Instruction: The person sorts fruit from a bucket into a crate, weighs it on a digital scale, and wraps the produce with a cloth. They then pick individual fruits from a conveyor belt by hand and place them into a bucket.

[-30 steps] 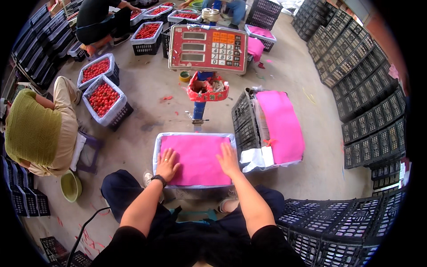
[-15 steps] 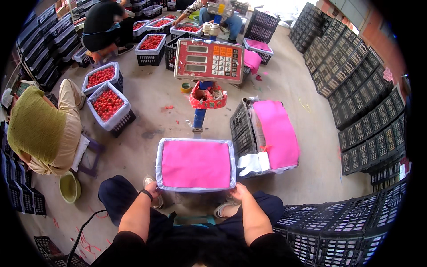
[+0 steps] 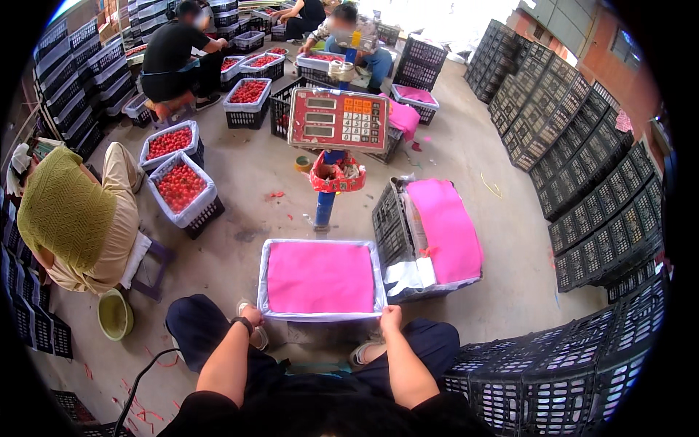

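Observation:
Straight ahead of me stands a crate lined with a whitish plastic liner. A flat pink sheet covers its contents, so what lies under it is hidden. My left hand, with a dark band at the wrist, is closed at the near left corner, on the liner's edge. At the near right corner my right hand makes a fist on the liner, thumb on top. Just beyond the crate rises the blue post of a scale, carrying a red display panel with a keypad.
To the right, a black crate bears stacked pink sheets. Crates of small red fruit stand at the left, near a seated person in a green knit top. Black crates are stacked along the right. Other people work at the back.
My right hand has shifted from the crate's side to a fist on the liner at the corner. My left hand stays at its corner. The view has tilted up slightly.

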The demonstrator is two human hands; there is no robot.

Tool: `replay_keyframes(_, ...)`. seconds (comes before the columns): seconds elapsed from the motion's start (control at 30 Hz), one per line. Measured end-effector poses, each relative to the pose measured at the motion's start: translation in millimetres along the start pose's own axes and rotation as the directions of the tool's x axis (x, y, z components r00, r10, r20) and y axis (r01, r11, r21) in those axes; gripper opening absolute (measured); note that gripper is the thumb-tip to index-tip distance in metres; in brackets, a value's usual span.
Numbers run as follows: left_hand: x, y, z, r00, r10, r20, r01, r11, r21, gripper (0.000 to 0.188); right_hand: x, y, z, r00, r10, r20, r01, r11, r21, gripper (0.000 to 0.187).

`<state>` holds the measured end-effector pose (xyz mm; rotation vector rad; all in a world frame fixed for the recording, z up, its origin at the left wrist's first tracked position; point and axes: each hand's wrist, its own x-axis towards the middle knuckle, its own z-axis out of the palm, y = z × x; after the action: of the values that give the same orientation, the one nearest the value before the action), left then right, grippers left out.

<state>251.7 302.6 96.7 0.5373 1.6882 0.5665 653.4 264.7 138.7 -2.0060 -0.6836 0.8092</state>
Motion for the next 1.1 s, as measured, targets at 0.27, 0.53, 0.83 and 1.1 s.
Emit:
replay_keyframes(0.27,-60.8,109.2,-8.1,0.877,0.478,-0.055,-0.480,0.877,-0.028,0.016,6.3,-88.0,-24.3,0.967,-0.195,0.166,0.158,0.965,0.210,0.008)
replay_keyframes(0.53,53.9,136.3,21.5,0.960,-0.007,0.282,0.106,0.936,-0.336,0.057,150.6,-39.9,23.5,0.985,0.047,0.168,-0.015,0.983,-0.184,0.041)
replay_keyframes(0.83,127.6,95.0,-15.0,0.800,-0.209,0.562,0.407,0.877,-0.254,0.031,173.1,-56.0,65.3,0.561,0.536,0.631,-0.681,0.732,-0.015,0.023)
replay_keyframes(1.1,79.7,176.0,-1.3,0.975,-0.103,0.199,0.134,0.980,-0.148,0.004,200.3,-77.0,50.9,0.554,0.574,0.603,-0.635,0.760,-0.139,0.012)
